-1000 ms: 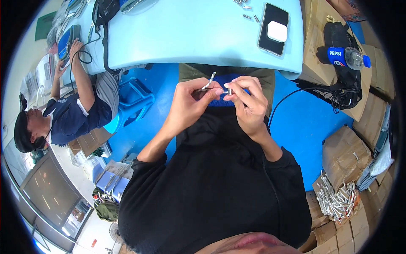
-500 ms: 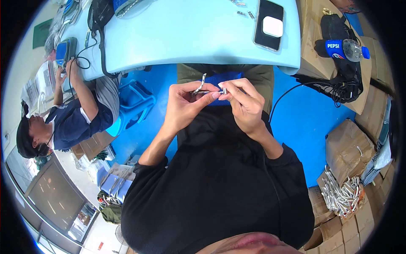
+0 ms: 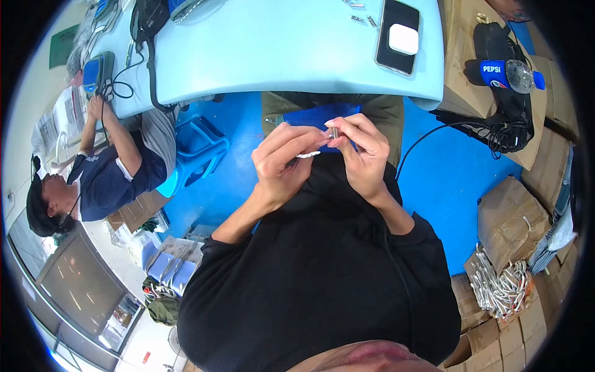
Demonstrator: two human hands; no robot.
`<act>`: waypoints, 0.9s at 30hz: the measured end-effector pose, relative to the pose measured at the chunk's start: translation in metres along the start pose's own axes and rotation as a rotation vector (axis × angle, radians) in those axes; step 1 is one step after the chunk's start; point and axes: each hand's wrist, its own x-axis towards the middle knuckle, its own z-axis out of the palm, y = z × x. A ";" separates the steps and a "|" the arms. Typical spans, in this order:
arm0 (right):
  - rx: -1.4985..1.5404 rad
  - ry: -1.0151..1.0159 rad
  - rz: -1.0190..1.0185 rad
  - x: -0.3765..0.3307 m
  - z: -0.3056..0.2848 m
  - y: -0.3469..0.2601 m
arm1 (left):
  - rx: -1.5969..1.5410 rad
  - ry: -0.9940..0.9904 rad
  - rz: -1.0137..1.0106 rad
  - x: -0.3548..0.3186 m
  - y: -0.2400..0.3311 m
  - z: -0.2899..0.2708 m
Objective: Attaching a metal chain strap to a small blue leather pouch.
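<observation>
1. The person's left hand (image 3: 286, 160) is grasping a thin, white, braided cord (image 3: 308, 154), whose visible stretch is showing beneath the curled fingers, at 8 o'clock from the fingertips.
2. The right hand (image 3: 365, 152), at 4 o'clock from a small, silver, cylindrical metal piece (image 3: 334, 132), is pinching that piece between thumb and index finger.
3. The metal piece is sitting where the 2 hands' fingertips are meeting, over the lap, at 6 o'clock from the smooth, pale-blue tabletop (image 3: 248, 56).
4. The hands are apparently working cord and piece together; the fingers are hiding whether they are joining.
5. The next move is probably calling for a steady right pinch and fine left-fingertip alignment.
6. Loose, small, silver metal pieces (image 3: 357, 19) are lying near 12 o'clock, beside a black, rectangular phone (image 3: 394, 62) at 1 o'clock.
</observation>
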 end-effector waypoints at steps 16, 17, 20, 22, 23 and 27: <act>0.373 -0.066 0.225 -0.004 -0.006 0.001 | 0.129 -0.059 0.205 0.001 -0.007 -0.008; 0.374 -0.070 0.226 -0.004 -0.006 0.000 | 0.130 -0.062 0.213 0.000 -0.007 -0.009; 0.255 -0.077 0.147 -0.003 -0.006 -0.002 | 0.120 -0.036 0.165 0.002 -0.005 -0.007; 0.104 -0.074 0.110 -0.002 -0.006 -0.005 | 0.107 -0.047 0.139 0.002 -0.005 -0.005; 0.103 -0.073 0.110 0.000 -0.006 -0.007 | 0.096 -0.058 0.114 0.001 -0.005 -0.004; -0.070 -0.061 0.001 0.006 -0.005 -0.014 | 0.100 -0.036 0.120 0.000 -0.005 -0.003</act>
